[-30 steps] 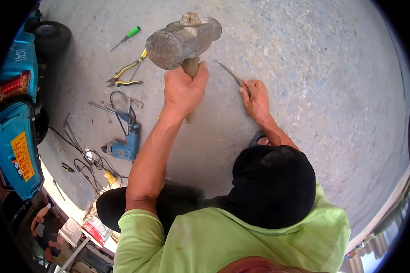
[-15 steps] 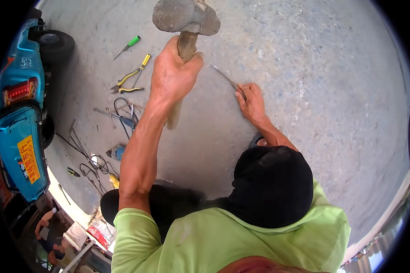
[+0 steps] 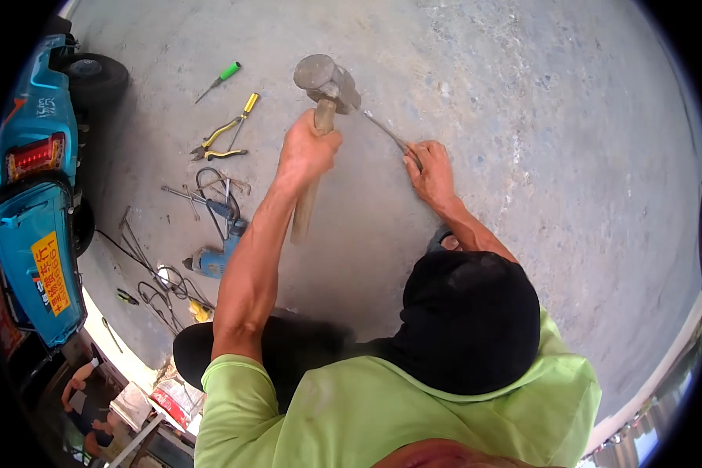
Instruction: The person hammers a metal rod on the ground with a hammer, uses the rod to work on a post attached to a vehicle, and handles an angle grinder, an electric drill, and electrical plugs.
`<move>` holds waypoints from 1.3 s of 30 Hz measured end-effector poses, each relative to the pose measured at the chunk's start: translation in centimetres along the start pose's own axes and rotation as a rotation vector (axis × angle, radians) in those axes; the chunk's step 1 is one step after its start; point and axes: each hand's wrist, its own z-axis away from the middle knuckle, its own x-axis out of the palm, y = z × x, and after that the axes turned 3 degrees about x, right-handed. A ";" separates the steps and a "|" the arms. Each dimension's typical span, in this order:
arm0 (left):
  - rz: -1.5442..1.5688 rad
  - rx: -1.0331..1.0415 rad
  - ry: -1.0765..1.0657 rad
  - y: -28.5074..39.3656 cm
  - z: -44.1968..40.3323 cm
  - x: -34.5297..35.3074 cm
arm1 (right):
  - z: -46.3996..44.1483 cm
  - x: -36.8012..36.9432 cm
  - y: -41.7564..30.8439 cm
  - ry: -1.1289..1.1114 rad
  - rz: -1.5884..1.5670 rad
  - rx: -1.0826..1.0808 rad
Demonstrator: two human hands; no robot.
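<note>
My left hand [image 3: 308,150] is wrapped round the wooden handle of a hammer [image 3: 327,82] with a heavy, worn metal head. In front of me the head hangs over the concrete floor [image 3: 382,210], one face close to the far tip of a thin metal rod [image 3: 384,128]. Whether the two touch, I cannot tell. Low at the floor, my right hand [image 3: 430,173] grips the near end of that rod, fingers closed. The rod slants away and to the left from my fingers.
Left on the floor lie a green-handled screwdriver [image 3: 228,72], yellow-handled pliers [image 3: 217,142], a blue power drill [image 3: 210,261] and tangled cable [image 3: 160,292]. A blue vehicle [image 3: 35,234] stands at far left. Another person [image 3: 78,394] is at lower left.
My left hand has brought the hammer down and slightly right, toward the rod's tip. My right hand and the rod stay nearly in place. More of the power drill shows beside my left forearm.
</note>
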 end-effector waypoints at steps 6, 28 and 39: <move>0.108 0.161 0.122 2.7 2.5 0.1 | -0.1 0.1 -0.5 -0.011 0.037 0.007; -0.609 -0.198 -0.551 -9.8 5.5 -0.4 | -2.5 -2.3 -7.7 -0.462 -1.190 0.685; 0.653 0.323 0.227 0.1 5.4 -7.5 | -5.2 -0.8 -12.8 -0.658 -1.013 0.377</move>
